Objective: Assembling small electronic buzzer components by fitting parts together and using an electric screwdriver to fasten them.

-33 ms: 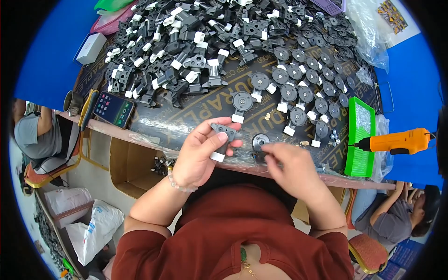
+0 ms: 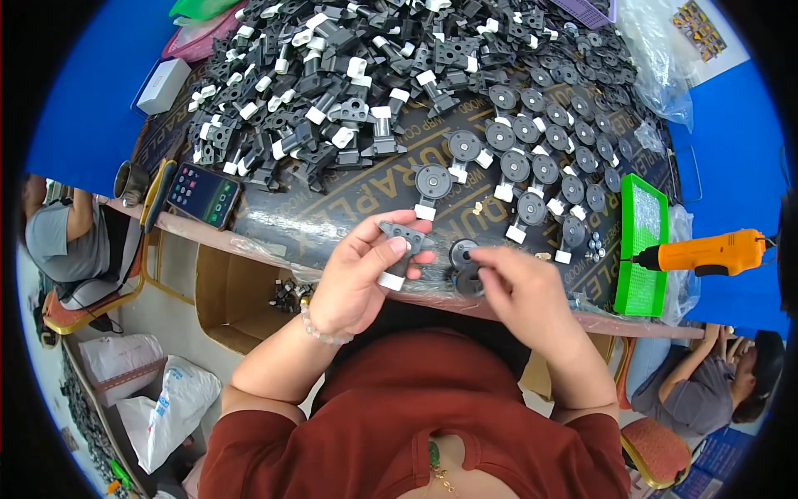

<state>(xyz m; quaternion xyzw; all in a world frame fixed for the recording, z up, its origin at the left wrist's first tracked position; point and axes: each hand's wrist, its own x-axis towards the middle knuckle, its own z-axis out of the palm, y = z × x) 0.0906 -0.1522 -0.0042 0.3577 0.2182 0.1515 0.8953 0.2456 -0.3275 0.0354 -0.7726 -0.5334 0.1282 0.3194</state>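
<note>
Black parts [image 2: 337,35] crowd the dark tabletop [image 2: 291,223] between blue panels [image 2: 740,150].

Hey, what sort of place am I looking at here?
Most likely a small-parts assembly workshop: loose black brackets with white ends are heaped on the bench, with an orange power screwdriver and a green plastic basket to the right.

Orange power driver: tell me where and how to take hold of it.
I'd grip the orange power driver around its thick barrel, bringing the right hand in from your side. The barrel lies crosswise to you and offers a full grasp, with a dark lever-like strip on its near side. Avoid the thin bit, which points left over the green basket.
</note>
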